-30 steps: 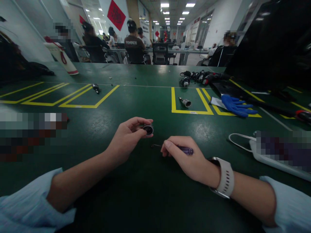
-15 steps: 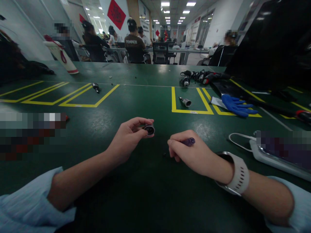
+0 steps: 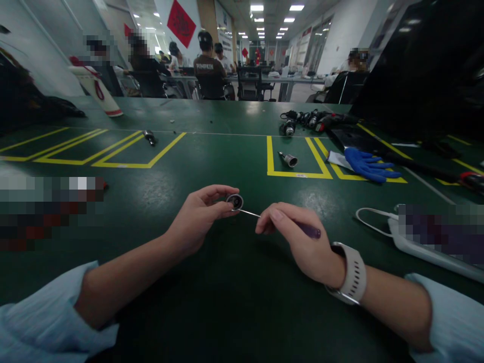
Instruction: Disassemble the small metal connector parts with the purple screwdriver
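Between the thumb and fingers of my left hand [image 3: 198, 214] is a round, hollow metal part [image 3: 235, 201], its open face turned toward me. Dark details show inside it, too small to make out. My right hand [image 3: 295, 234] is closed around a screwdriver with a dark purple handle [image 3: 312, 231]. Its thin bright shaft [image 3: 249, 214] runs left, and the tip meets the lower rim of the metal part or lies just in front of it; I cannot tell which. Both hands are held above the green table [image 3: 212, 302].
Beyond my hands, a cone-shaped metal piece [image 3: 289, 160] lies inside yellow tape. Another metal piece [image 3: 149, 137] is at the left. Blue glove [image 3: 368, 164], cabled tools [image 3: 302, 121] and a phone-like device [image 3: 434, 242] are on the right. A white container [image 3: 98, 88] stands far left. People sit behind.
My right hand has turned so the screwdriver shaft shows and reaches the metal part. A small dark piece on the table beside my right hand no longer shows. My left hand has barely moved.
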The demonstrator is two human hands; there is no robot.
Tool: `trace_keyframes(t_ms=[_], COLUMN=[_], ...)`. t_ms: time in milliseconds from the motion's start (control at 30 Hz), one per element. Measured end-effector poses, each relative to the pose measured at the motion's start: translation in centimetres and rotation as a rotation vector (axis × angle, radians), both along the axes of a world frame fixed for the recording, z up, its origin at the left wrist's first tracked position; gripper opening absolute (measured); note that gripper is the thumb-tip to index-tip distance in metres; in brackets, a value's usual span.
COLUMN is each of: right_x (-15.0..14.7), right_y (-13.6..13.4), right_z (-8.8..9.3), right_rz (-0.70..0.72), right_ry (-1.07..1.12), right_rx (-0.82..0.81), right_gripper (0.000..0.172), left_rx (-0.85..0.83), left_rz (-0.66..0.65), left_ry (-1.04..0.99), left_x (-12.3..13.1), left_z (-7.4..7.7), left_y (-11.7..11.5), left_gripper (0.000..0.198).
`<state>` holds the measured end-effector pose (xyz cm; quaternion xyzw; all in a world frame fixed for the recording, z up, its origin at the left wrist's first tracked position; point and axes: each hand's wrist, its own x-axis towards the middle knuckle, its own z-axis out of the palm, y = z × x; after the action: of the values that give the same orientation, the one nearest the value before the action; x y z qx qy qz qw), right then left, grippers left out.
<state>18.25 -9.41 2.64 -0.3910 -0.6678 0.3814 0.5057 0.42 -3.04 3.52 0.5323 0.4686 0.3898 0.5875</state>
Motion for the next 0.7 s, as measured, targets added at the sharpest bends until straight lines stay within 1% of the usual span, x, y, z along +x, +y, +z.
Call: trace_keyframes(t_ms=[67, 167, 233, 333, 467, 533, 600, 700], right_x=[-0.1, -0.1, -0.1, -0.3, -1.2, -1.9, -2.5, -3.4], right_y=[0.0, 0.0, 0.1, 0.4, 1.5, 2.3, 3.1, 4.1], right_z=[0.0, -0.1, -0.2, -0.4, -0.7, -0.9, -1.2, -1.6], right_rz=[-0.004, -0.006, 0.010, 0.035, -0.016, -0.030, -0.015, 0.017], right_ry=[-0.048, -0.088, -0.103, -0.107, 0.007, 0.112, 0.221, 0.284], right_rx=[0.038, 0.047, 0.028, -0.060, -0.237, -0.313, -0.365, -0.382], right_gripper=[0.027, 0.030, 0.031, 0.025, 0.014, 0.015, 0.017, 0.017], left_rx=[-0.005, -0.005, 0.013, 0.048, 0.169, 0.217, 0.217, 0.168], left_rz=[0.001, 0.023, 0.063, 0.139, 0.228, 0.265, 0.293, 0.305], left_ry=[-0.005, -0.018, -0.030, -0.048, -0.101, -0.122, -0.128, -0.130], left_x=[0.0, 0.2, 0.2, 0.2, -0.2, -0.4, -0.5, -0.6], left_z=[0.0, 0.1, 0.0, -0.1, -0.4, -0.7, -1.1, -1.4], left_y=[-0.1, -0.1, 0.0, 0.5, 1.7, 2.5, 3.1, 3.6], left_gripper=[0.026, 0.026, 0.026, 0.025, 0.025, 0.027, 0.026, 0.024])
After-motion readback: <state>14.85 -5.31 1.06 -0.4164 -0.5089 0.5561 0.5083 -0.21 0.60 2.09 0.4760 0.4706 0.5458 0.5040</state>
